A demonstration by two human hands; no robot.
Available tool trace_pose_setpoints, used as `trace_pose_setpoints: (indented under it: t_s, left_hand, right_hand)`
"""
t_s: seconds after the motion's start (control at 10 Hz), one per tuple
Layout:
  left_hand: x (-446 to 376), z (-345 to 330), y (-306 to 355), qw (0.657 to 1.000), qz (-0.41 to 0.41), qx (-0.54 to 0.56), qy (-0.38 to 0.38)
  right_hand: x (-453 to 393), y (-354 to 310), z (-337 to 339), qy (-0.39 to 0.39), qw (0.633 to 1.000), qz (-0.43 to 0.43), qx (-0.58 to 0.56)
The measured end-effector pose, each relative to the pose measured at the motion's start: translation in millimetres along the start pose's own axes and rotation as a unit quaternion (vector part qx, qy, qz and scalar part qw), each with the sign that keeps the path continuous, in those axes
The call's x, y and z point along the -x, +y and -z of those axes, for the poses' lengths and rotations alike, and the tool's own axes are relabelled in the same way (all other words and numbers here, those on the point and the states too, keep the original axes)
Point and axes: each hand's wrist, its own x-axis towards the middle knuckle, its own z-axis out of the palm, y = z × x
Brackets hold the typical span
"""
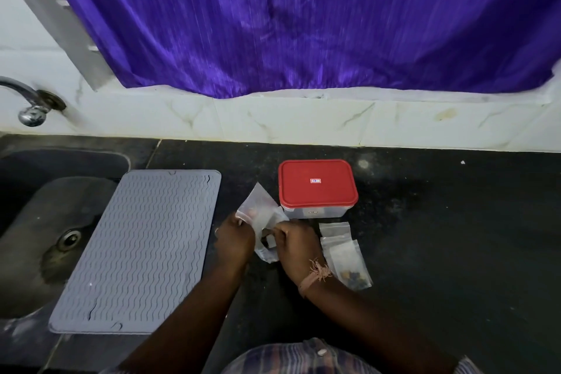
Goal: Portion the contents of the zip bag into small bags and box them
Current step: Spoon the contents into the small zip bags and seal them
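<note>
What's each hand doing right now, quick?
Left hand: pinching the clear bag at its left edge.
Right hand: fingers curled onto the same bag's right side, holding it.

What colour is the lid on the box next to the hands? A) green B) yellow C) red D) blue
C: the box behind the right hand is clear plastic with a red lid closed on top.
</note>
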Motion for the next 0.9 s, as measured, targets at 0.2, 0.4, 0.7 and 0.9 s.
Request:
trace_pose_setpoints:
  t_s: [0.2,0.4,0.7,0.9]
  left_hand:
    - [5,-4,1,0.998,-0.020,0.002,-0.059]
    - [-7,5,5,0.995,0.009,0.099,-0.007]
    - [-13,4,-1,0.989,-0.026,0.148,0.010]
    - [-5,1,-18,0.973,0.033,0.219,0.060]
  right_hand:
    - [-1,-12,2,-0.015,0.996,0.078,0.033]
    - [-13,1,-2,-0.034,0.994,0.052,0.090]
    - [-15,13,8,0.027,0.988,0.082,0.130]
    - [-17,15,1,-0.020,0.976,0.117,0.183]
